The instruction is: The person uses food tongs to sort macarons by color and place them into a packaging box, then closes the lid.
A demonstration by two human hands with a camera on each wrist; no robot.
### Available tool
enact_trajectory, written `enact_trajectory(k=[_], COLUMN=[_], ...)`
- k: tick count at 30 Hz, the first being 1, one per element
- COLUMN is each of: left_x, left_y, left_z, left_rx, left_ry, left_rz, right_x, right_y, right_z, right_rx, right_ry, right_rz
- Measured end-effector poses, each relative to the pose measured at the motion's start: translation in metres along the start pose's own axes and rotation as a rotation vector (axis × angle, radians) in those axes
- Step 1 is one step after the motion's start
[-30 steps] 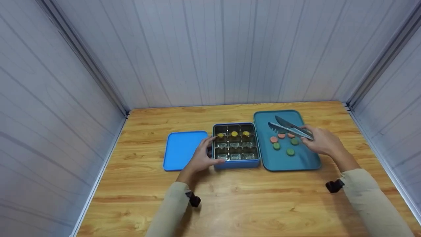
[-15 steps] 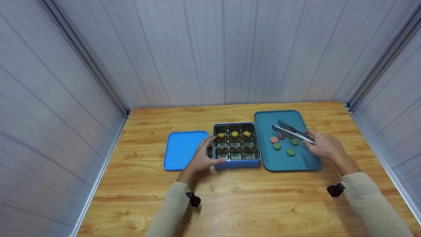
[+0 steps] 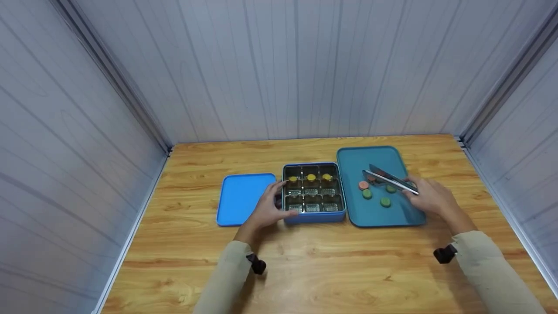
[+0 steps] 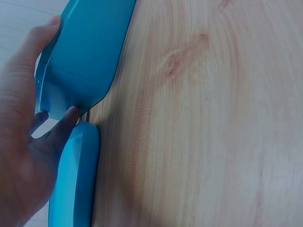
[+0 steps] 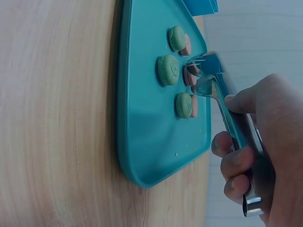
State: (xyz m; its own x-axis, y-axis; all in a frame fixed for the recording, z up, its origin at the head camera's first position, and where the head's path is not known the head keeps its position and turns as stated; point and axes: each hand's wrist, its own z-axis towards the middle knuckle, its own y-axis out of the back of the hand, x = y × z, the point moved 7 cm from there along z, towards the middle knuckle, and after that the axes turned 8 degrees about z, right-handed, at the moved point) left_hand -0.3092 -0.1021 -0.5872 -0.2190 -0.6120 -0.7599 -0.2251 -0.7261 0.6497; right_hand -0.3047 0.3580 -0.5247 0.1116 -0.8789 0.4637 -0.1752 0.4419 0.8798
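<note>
My left hand (image 3: 266, 209) holds the near left corner of a blue box (image 3: 314, 217); its thumb lies along the front wall and its fingers at the left side. Inside the box a divided insert bears three yellow macarons (image 3: 311, 177) in its back row. At the right, my right hand (image 3: 431, 198) grips metal serving tongs (image 5: 227, 113). Their tips reach down around a pink macaron (image 5: 189, 78) on the teal tray (image 3: 370, 216). Green macarons (image 5: 168, 70) and other pink macarons (image 5: 194, 106) lie close about the tips.
A flat blue lid (image 3: 242, 198) lies left of the box, right beside the left hand. The tray stands against the box's right side. Pale panel walls (image 3: 270, 78) enclose the wooden table (image 3: 305, 270) at the back and both sides.
My right hand has lowered the tongs toward the near side and slightly right, bringing the tips onto the pink macaron and narrowing their gap. The left hand has stayed at the box.
</note>
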Motion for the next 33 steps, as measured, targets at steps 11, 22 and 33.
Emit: enact_trajectory(k=[11,22,33], left_x=[-0.003,-0.001,0.0], left_y=[0.001,0.0,0.0], left_z=[0.0,0.0,0.0], left_rx=[0.01,-0.001,0.015], left_ry=[0.0,-0.022,-0.01], left_rz=[-0.012,-0.013,0.004], right_x=[-0.001,0.0,0.009], right_y=[-0.001,0.002,0.013], right_z=[-0.001,-0.003,0.0], right_rx=[0.017,-0.004,-0.007], right_ry=[-0.009,0.0,0.005], right_rz=[0.014,0.01,0.037])
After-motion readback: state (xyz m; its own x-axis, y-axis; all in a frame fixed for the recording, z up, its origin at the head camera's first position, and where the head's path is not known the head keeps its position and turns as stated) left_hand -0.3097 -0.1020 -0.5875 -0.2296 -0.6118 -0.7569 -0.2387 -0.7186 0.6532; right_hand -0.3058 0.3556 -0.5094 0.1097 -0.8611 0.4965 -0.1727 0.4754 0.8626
